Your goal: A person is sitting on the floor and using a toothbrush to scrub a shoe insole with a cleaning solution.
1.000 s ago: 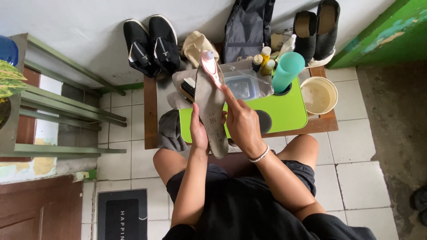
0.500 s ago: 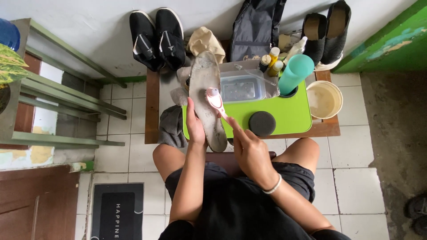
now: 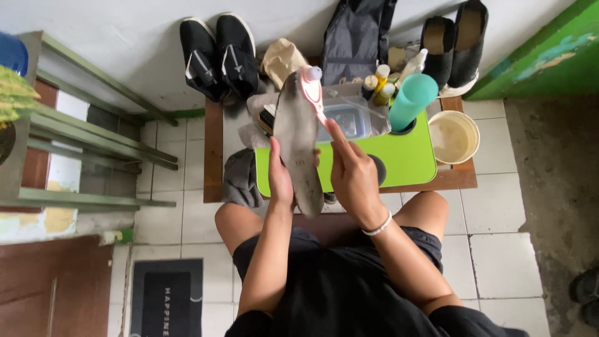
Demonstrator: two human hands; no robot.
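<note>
Grey insole (image 3: 298,140) propped upright above green tray (image 3: 412,159) on desk (image 3: 213,150), gripped from behind by left hand (image 3: 280,178); right hand (image 3: 354,178) pinching pink toothbrush (image 3: 312,93) against its upper edge.

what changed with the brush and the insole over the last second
The right hand slid the pink brush along the grey insole: from the far tip back toward the middle, then out to the far end again, where it now sits. The left hand kept hold of the insole's near part, tilting it a little. Nothing was picked up or let go. The green tray, teal cup and bowl stayed put.
</note>
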